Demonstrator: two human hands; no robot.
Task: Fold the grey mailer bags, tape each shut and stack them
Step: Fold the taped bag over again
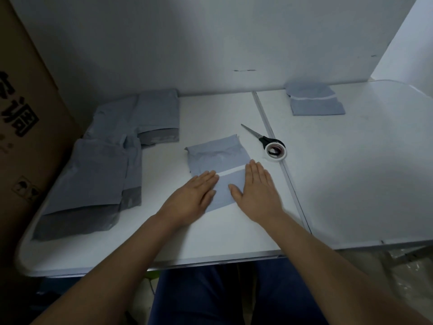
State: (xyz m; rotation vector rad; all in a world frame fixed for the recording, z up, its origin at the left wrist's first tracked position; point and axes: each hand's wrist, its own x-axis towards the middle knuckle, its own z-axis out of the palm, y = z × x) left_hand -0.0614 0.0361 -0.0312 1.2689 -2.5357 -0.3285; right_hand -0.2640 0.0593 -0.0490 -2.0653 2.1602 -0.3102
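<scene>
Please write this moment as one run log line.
step: folding | hands: left and right flat on mailer bag | tape roll: untouched | finished stack: far right

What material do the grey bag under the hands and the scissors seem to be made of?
Folded grey mailer bag: probably thin plastic film, matte with a faint sheen; it creases softly and lies flat. Black-handled scissors: blades look like bare shiny metal; the handles look like black plastic, partly hidden by the white tape roll.

a brown cardboard box (25, 127) stands left of the white table (351, 184), scissors (257, 136) lying on it.
</scene>
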